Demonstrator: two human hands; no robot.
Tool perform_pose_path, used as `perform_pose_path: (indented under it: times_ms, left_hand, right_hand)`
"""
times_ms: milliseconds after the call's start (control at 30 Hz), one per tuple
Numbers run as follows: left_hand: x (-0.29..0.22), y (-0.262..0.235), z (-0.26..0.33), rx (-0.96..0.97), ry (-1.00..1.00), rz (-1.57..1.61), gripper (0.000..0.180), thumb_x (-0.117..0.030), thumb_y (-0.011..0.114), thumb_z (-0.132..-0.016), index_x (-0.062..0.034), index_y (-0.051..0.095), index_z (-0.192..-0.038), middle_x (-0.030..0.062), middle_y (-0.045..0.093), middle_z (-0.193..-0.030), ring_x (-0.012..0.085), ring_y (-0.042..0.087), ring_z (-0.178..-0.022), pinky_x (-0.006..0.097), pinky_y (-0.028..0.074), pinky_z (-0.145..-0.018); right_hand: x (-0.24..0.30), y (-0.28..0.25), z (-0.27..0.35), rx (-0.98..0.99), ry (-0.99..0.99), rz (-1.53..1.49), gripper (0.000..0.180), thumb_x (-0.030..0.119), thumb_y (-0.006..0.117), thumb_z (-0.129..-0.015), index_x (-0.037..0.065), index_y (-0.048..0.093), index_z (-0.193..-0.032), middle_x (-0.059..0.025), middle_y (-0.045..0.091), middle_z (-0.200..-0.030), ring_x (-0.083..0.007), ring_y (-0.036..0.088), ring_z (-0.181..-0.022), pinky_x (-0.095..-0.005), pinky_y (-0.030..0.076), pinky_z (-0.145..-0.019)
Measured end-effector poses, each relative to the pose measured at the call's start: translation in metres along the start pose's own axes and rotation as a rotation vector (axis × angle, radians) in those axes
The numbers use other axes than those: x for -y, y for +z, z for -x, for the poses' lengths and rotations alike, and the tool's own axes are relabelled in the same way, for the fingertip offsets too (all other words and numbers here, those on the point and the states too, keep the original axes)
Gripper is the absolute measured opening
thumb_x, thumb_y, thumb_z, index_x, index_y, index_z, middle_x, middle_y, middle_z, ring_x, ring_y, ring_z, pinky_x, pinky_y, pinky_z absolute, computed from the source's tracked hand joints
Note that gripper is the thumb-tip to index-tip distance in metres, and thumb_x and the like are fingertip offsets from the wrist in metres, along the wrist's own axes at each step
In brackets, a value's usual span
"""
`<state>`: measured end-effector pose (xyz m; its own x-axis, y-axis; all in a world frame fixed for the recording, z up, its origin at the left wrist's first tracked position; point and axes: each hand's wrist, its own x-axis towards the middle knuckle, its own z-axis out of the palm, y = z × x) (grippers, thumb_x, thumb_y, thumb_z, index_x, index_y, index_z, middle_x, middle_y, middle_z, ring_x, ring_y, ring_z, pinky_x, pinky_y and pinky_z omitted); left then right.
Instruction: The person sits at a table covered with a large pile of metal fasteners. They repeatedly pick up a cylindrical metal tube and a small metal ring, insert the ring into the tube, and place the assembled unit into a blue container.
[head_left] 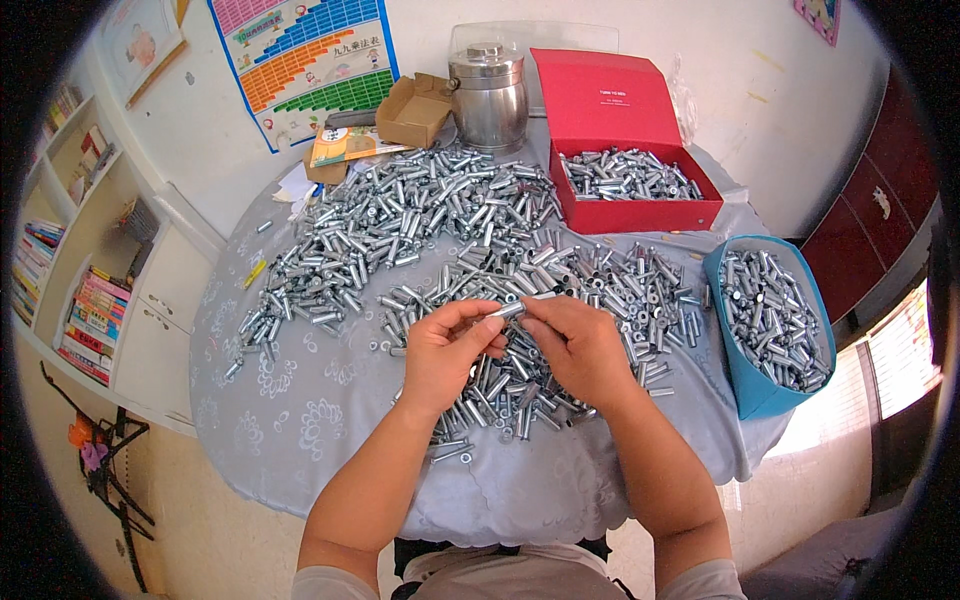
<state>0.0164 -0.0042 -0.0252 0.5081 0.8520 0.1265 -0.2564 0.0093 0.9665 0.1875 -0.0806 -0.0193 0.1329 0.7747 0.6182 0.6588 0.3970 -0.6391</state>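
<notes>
In front of my body both hands meet above a heap of silver metal bolts and sleeves (510,385). My left hand (445,350) is closed, with thumb and fingers pinching a short, shiny metal sleeve (508,310). Close against it, my right hand (580,350) pinches a slim metal bolt (540,296), mostly covered by its fingers. Whether the two pieces are joined cannot be made out. Just beyond the hands, the loose parts run on into a larger pile of assembled-looking bolts (400,210).
A round table with a grey patterned cloth (310,430) carries everything. An open red box (640,215) and a blue fabric bin (770,400), both full of bolts, stand at the right. Behind the pile are a steel pot (488,100), a cardboard box (413,110) and a booklet (350,147).
</notes>
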Motion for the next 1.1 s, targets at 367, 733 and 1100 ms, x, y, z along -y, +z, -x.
perform_pose_path:
  times_ms: [367, 733, 1100]
  left_hand:
    - [0.001, -0.004, 0.0, -0.042, -0.01, -0.233, 0.016, -0.009, 0.068, -0.09, -0.0005, 0.071, -0.104, 0.0052, 0.071, -0.092, 0.0069, 0.061, -0.067, 0.02, 0.048, -0.056]
    - [-0.047, -0.04, -0.007, -0.298, 0.115, -0.626, 0.017, -0.006, 0.065, -0.088, -0.0042, 0.072, -0.104, 0.0013, 0.068, -0.088, 0.0058, 0.054, -0.063, 0.022, 0.044, -0.056]
    - [-0.025, -0.101, 0.028, 0.066, 0.27, -1.396, 0.024, -0.003, 0.068, -0.074, -0.0047, 0.067, -0.098, 0.0121, 0.065, -0.096, 0.0253, 0.063, -0.077, 0.035, 0.052, -0.071]
  right_hand:
    - [0.0, -0.023, -0.008, 0.033, 0.129, 0.112, 0.02, 0.004, 0.067, -0.084, 0.002, 0.068, -0.104, -0.0145, 0.066, -0.096, -0.0328, 0.065, -0.086, -0.0375, 0.052, -0.074]
    - [-0.003, -0.015, -0.005, -0.117, 0.124, 0.168, 0.021, 0.008, 0.068, -0.085, 0.001, 0.067, -0.104, -0.0164, 0.065, -0.104, -0.0352, 0.064, -0.093, -0.0388, 0.052, -0.079]
    - [0.008, -0.009, -0.003, -0.125, 0.121, 0.114, 0.019, 0.008, 0.068, -0.086, 0.001, 0.068, -0.103, -0.0151, 0.065, -0.102, -0.0307, 0.065, -0.08, -0.0356, 0.053, -0.067]
